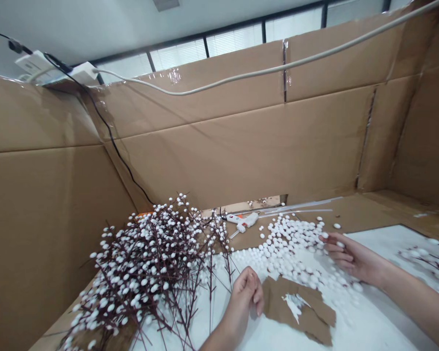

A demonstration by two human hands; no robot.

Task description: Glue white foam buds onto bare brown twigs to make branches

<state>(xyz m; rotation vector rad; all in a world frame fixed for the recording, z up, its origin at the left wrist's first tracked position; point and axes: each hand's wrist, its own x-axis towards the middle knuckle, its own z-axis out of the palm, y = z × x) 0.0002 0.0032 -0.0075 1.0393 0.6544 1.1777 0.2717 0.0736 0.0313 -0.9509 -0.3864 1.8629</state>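
Note:
My left hand [246, 292] is closed with fingers curled together, just left of a torn cardboard piece [314, 307] that bears a white smear [295, 304]. What it holds, if anything, is hidden. My right hand [346, 256] reaches in from the right to the edge of a spread of small white balls [289, 239]; its thumb and forefinger come together at a white ball [324, 235]. On the left lies a large heap of dark red branches tipped with white balls [149, 263]. Beyond the loose balls rests a white glue gun [243, 222].
Tall cardboard walls [219, 146] enclose the work surface. Clear glue sticks [300, 207] lie by the back wall. More branches [428, 258] lie at the far right. A black cable [113, 141] hangs down the wall, and a white cable [241, 78] crosses above.

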